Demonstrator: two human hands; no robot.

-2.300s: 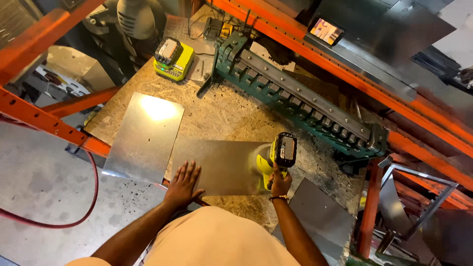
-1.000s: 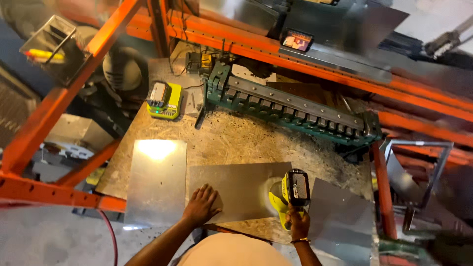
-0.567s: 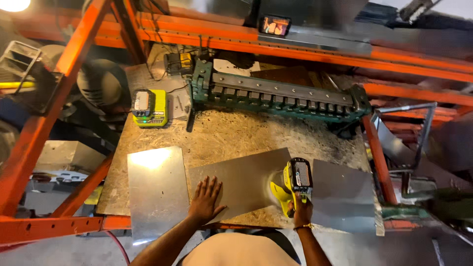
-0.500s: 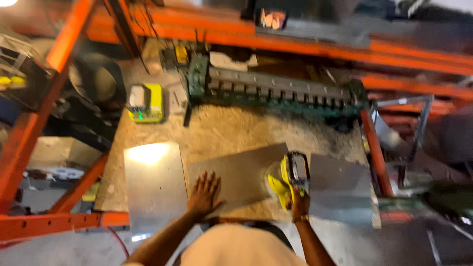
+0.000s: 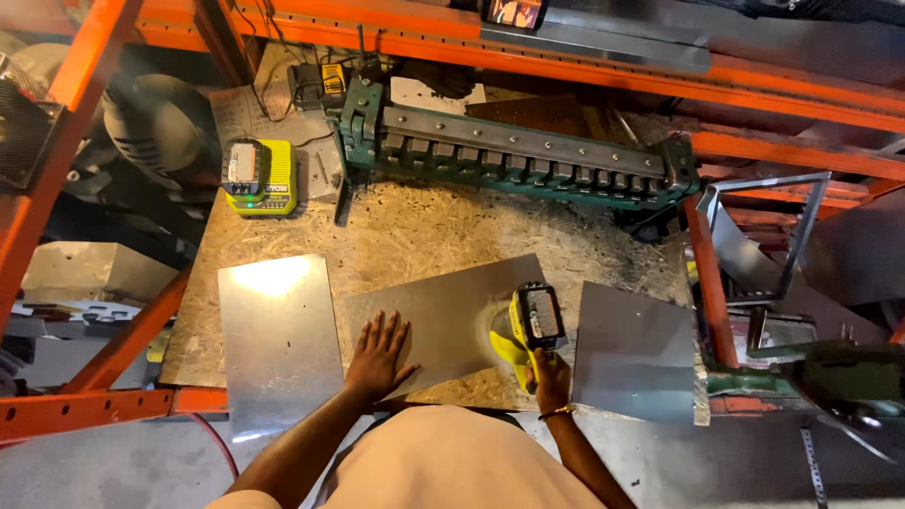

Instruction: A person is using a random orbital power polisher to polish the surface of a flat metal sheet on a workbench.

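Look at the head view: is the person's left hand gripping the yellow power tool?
No, the left hand lies flat on the middle metal sheet; the right hand grips the yellow power tool.

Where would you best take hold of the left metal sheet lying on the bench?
By its near short edge: the left sheet lies flat on the bench, but that end juts past the front edge, so fingers could likely slip under it from the person's side. The left hand presses the middle sheet; the right hand grips the yellow power tool.
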